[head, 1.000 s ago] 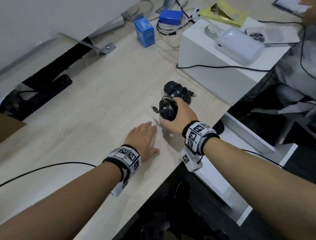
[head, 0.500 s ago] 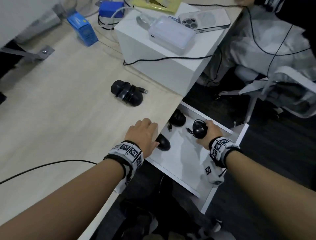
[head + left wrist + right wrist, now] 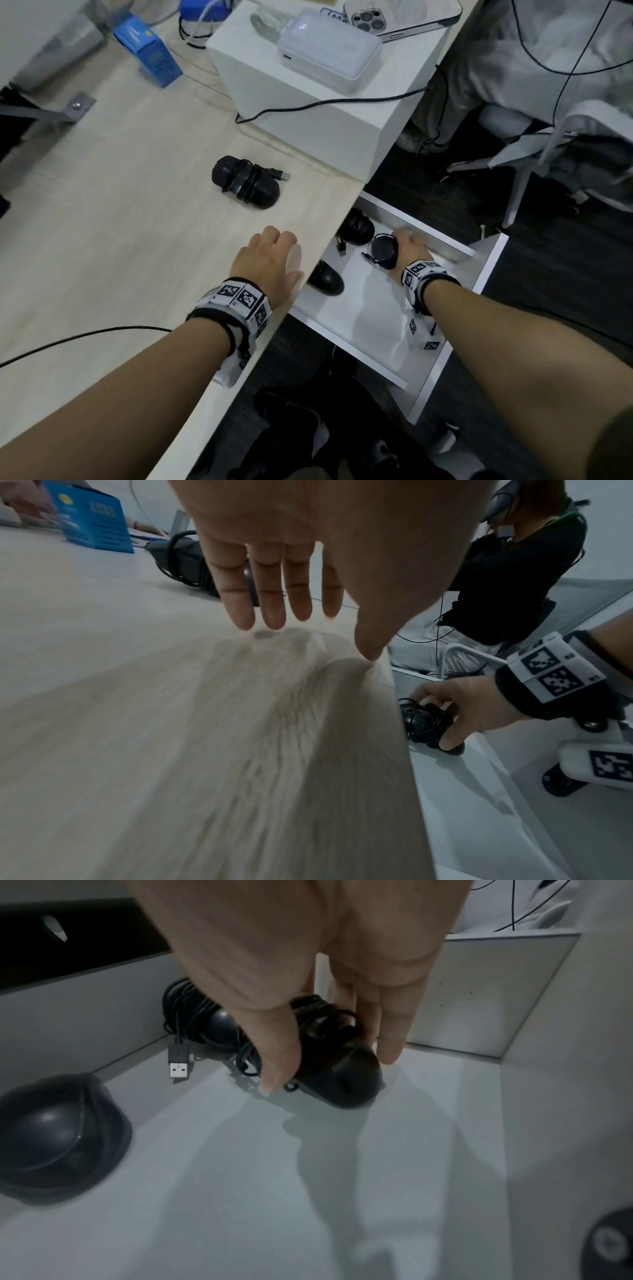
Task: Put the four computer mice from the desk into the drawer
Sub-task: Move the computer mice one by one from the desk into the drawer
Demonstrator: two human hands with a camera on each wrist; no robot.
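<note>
My right hand point(image 3: 409, 248) grips a black mouse point(image 3: 385, 253) wrapped in its cable, low over the floor of the open white drawer point(image 3: 373, 308). The thumb and fingers point(image 3: 279, 1053) pinch its sides, and the mouse point(image 3: 342, 1074) touches or nearly touches the bottom. Two other black mice lie in the drawer: one point(image 3: 358, 226) at the back with a loose USB plug, one point(image 3: 325, 277) partly under the desk edge. A last cable-wrapped mouse point(image 3: 245, 186) lies on the desk. My left hand point(image 3: 270, 260) rests flat and open on the desk near its edge.
A white box point(image 3: 308, 102) on the desk carries a power bank, a cable and a phone. A blue carton point(image 3: 147, 56) stands at the back left. A black cable point(image 3: 85, 337) crosses the desk near my left forearm. A seated person and a chair are beyond the drawer.
My right hand has carried the mouse from the desk over the edge and down into the drawer. The view has swung right. The left hand stays flat on the desk.
</note>
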